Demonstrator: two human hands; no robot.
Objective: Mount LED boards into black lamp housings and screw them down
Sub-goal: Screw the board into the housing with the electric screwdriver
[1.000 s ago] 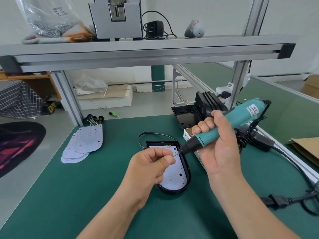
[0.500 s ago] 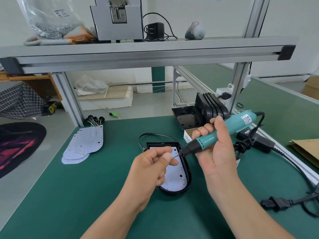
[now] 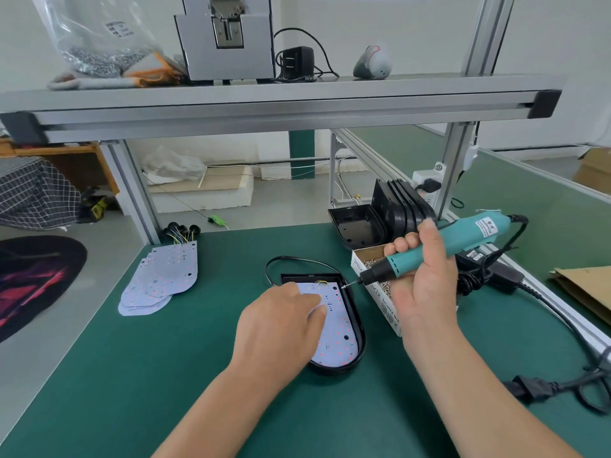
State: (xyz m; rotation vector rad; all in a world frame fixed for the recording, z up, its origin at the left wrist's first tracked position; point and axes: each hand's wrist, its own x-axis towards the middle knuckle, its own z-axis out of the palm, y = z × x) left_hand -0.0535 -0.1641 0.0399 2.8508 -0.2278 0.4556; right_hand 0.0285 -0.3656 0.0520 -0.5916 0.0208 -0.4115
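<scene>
A black lamp housing lies on the green mat with a white LED board seated inside it. My left hand rests on the board's upper left part, fingertips touching it and covering that side. My right hand grips a teal electric screwdriver, held slanted above the housing's top right corner. A small screw appears to sit on the bit tip, just above the board.
An open box of screws stands right of the housing. Spare black housings are stacked behind it. Loose LED boards lie at the left. Power adapter and cables trail right, beside cardboard. An aluminium shelf spans overhead.
My left hand has let go at the bit tip and dropped onto the LED board. The screwdriver has moved slightly right and lower, its tip still over the housing's top.
</scene>
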